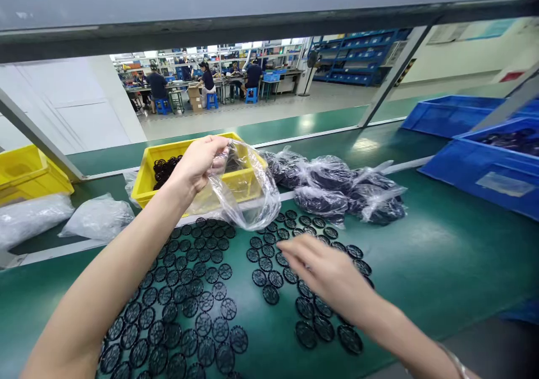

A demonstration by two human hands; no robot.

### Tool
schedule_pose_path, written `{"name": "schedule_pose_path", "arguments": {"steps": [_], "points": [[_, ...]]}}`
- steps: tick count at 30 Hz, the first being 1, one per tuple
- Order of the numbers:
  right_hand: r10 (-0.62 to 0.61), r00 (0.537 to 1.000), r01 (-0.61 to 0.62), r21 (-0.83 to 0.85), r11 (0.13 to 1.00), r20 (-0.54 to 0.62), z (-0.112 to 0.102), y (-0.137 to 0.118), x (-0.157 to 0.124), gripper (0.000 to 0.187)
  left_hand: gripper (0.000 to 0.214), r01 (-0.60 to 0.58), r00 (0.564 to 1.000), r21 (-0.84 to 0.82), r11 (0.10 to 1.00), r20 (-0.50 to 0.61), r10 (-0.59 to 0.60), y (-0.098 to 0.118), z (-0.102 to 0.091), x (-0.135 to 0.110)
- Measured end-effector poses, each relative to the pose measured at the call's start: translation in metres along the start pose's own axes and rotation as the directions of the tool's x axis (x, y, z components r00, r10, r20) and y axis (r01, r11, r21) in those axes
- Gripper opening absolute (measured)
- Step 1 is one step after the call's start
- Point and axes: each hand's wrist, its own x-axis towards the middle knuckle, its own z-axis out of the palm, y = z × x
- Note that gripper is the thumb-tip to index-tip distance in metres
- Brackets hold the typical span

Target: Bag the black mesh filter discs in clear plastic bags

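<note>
Green worktop point(425, 278) is strewn with black spoked discs point(272, 295), spread below and around the outstretched, blurred fingers of the right hand point(326, 269); whether any are gripped cannot be told. A clear plastic bag point(269, 196) is pinched by the fingers of the left hand point(202, 163), its film looping rightward and down, ahead and left of the right fingertips.

The blurred right hand point(324, 269) partly hides the black discs point(270, 295).

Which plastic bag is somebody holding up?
The clear bag in the left hand; the black-filled bags and whitish bags lie unheld.
</note>
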Motion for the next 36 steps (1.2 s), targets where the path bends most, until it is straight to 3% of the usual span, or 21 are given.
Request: {"name": "schedule_pose_path", "arguments": {"steps": [2, 5, 10, 15, 20, 24, 29, 32, 36], "points": [[0.007, 0.985, -0.005, -0.013, 1.000, 0.174, 0.030, 0.006, -0.040, 0.025, 0.034, -0.003, 1.000, -0.017, 1.000, -0.007, 0.003, 0.002, -0.002, 0.000], [-0.024, 0.943, 0.044, -0.053, 0.998, 0.332, 0.063, 0.015, -0.076, 0.025, 0.033, -0.002, 1.000, -0.023, 1.000, -0.001, 0.002, 0.001, 0.000, -0.002], [-0.017, 0.894, 0.043, -0.049, 0.998, 0.448, 0.066, 0.017, -0.086, 0.008, 0.032, -0.006, 1.000, -0.021, 1.000, -0.002, 0.005, -0.002, 0.002, -0.004], [0.086, 0.894, -0.099, 0.005, 0.995, 0.440, 0.066, -0.001, -0.078, 0.018, 0.033, -0.003, 1.000, -0.016, 1.000, -0.016, 0.003, -0.004, 0.002, -0.006], [0.100, 0.904, -0.065, -0.097, 0.993, 0.416, 0.092, -0.021, -0.086, 0.023, 0.030, 0.004, 1.000, -0.031, 1.000, -0.025, -0.005, -0.006, -0.001, -0.007], [0.135, 0.926, -0.109, -0.095, 0.990, 0.353, 0.099, -0.023, -0.084, 0.021, 0.029, 0.009, 1.000, -0.038, 0.999, -0.027, -0.010, -0.007, -0.003, -0.008], [0.168, 0.946, -0.126, -0.161, 0.979, 0.278, 0.108, -0.024, -0.066, 0.041, 0.028, 0.003, 0.999, -0.044, 0.999, -0.033, -0.005, -0.008, -0.004, -0.008], [0.162, 0.944, -0.091, -0.245, 0.965, 0.288, 0.119, -0.032, -0.070, 0.035, 0.026, -0.008, 1.000, -0.055, 0.998, -0.025, 0.006, -0.009, -0.006, -0.008], [0.202, 0.931, -0.135, -0.228, 0.964, 0.305, 0.121, -0.029, -0.076, 0.019, 0.026, -0.010, 0.999, -0.065, 0.998, -0.047, 0.007, -0.011, -0.007, -0.008]]}}
